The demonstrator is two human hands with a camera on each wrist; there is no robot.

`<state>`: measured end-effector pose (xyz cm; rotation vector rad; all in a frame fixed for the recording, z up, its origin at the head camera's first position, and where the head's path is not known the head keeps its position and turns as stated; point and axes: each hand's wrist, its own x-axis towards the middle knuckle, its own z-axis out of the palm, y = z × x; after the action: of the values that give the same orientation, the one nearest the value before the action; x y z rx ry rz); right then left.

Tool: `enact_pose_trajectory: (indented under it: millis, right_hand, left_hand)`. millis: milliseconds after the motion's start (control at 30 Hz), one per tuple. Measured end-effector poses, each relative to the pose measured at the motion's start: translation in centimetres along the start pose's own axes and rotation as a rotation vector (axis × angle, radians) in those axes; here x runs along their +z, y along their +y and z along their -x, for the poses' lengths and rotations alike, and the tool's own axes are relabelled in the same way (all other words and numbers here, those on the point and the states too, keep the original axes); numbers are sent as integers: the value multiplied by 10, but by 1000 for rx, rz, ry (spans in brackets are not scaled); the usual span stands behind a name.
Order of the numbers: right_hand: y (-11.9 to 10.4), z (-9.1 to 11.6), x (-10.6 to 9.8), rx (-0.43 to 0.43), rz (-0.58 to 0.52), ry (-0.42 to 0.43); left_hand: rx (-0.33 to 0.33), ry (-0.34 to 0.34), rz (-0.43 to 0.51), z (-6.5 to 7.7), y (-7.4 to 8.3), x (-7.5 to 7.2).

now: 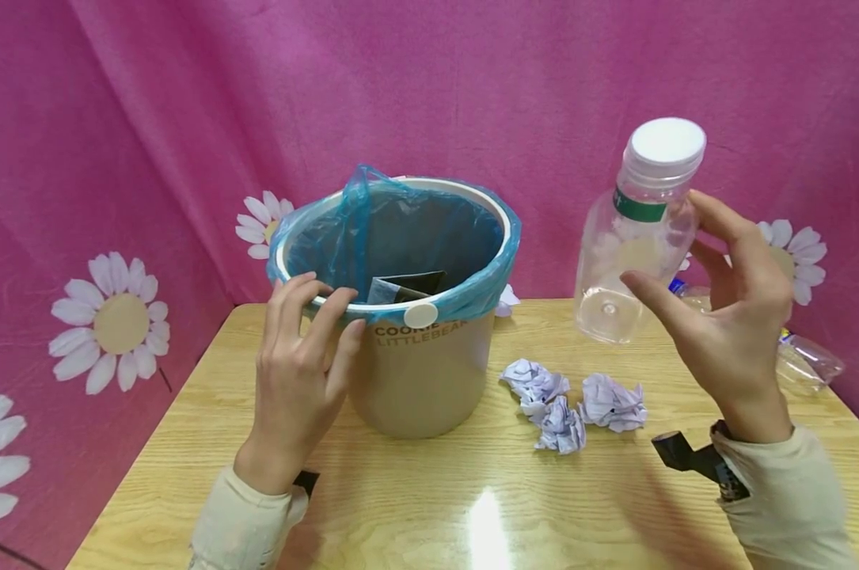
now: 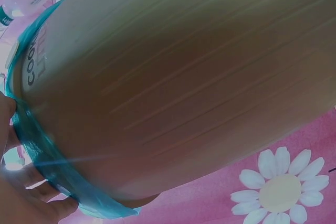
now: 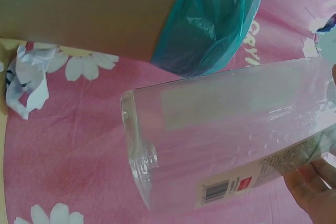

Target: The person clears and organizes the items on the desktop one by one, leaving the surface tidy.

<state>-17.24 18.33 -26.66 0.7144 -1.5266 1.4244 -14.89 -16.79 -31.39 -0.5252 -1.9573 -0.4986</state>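
Observation:
A beige trash bin [image 1: 422,380] lined with a blue plastic bag [image 1: 480,294] stands on the table. At the near left of its rim, my left hand [image 1: 297,356] grips with fingers bent over the edge and thumb on the outer side. Inside the bin lies a dark folded carton [image 1: 408,286]. My right hand [image 1: 739,309] holds a clear plastic bottle [image 1: 614,261] by its side, raised above the table to the right of the bin. The bottle has a white cap and a green neck band; a printed label [image 3: 231,190] shows in the right wrist view.
Several crumpled paper balls [image 1: 560,423] lie right of the bin. Farther right, partly behind my right hand, are small clear bottles, one [image 1: 807,360] lying on its side. A pink flowered cloth [image 1: 429,87] surrounds the wooden table [image 1: 415,507].

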Motion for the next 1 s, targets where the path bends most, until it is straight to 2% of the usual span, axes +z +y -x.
enact_pose_trajectory:
  millis: [233,433,800,1000]
  right_hand:
    - [-8,-6,10,-22,-48,35]
    - [-12,-12,18,-39,-141,65]
    - [-22,-21,27,-16,-242,137]
    - [-18,-29,31,3,-327,207]
  left_hand:
    - [-6,-8,-4,0,0,-1]
    - [-5,-12,-4,1,0,0]
    - [-15,-34,-19,0,1,-2]
    - [-35,-43,-24,1,1,-2]
